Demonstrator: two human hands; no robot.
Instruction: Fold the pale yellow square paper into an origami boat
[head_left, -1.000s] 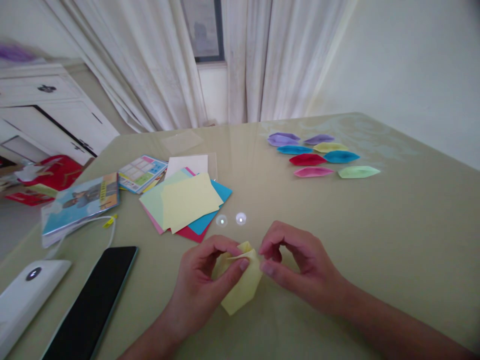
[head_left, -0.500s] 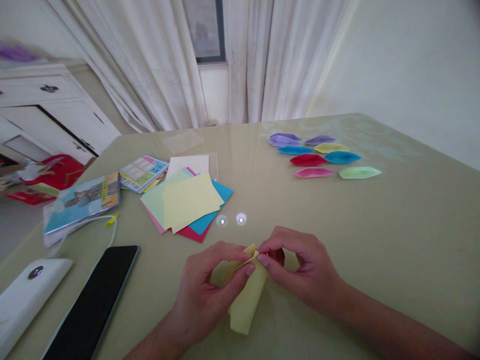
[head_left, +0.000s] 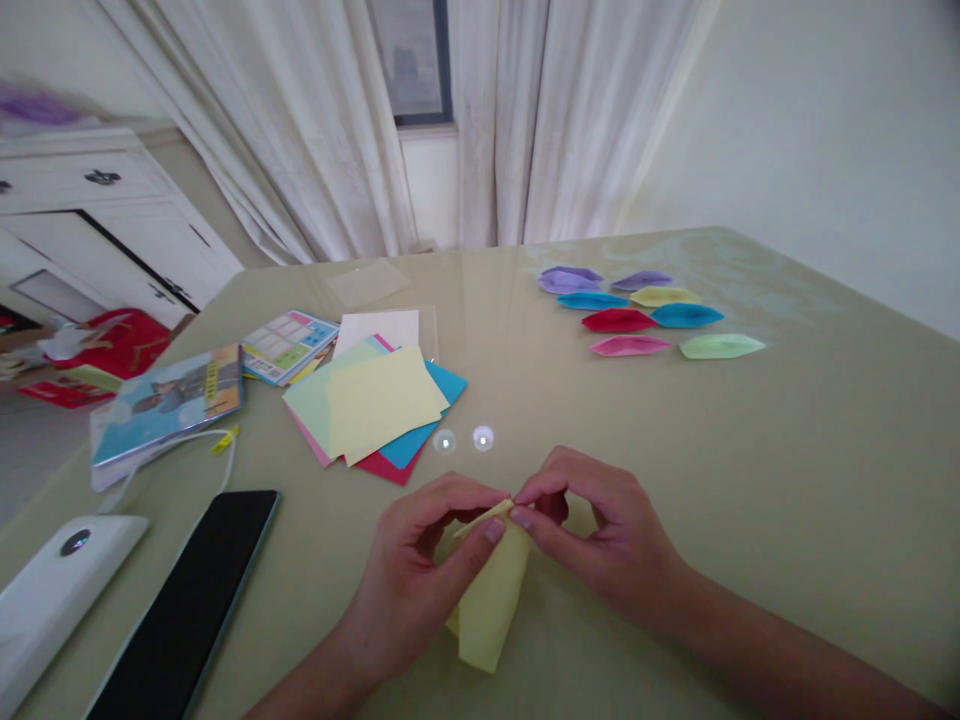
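Observation:
A folded sheet of yellow paper (head_left: 491, 610) is between my two hands, low in the middle of the view. My left hand (head_left: 424, 575) pinches its upper edge between thumb and forefinger. With thumb and fingertips, my right hand (head_left: 600, 525) grips the paper's top corner, right beside the left fingertips. The paper's lower end hangs down toward me, and part of it is hidden behind my left hand. Beyond the left hand lies a fanned pile of coloured paper sheets (head_left: 386, 400), pale yellow on top, with green, blue, red and pink beneath.
Several folded paper boats (head_left: 619, 320) in various colours sit at the back right of the table (head_left: 750, 470). On the left are a black phone (head_left: 187, 600), a white device with a lens (head_left: 67, 590), a white cable (head_left: 231, 460), a blue book (head_left: 169, 405) and a colourful booklet (head_left: 289, 345).
The left fingers have closed in along the paper's top edge, and the flap that stood up there is now pressed down. The right hand keeps its pinch almost unmoved.

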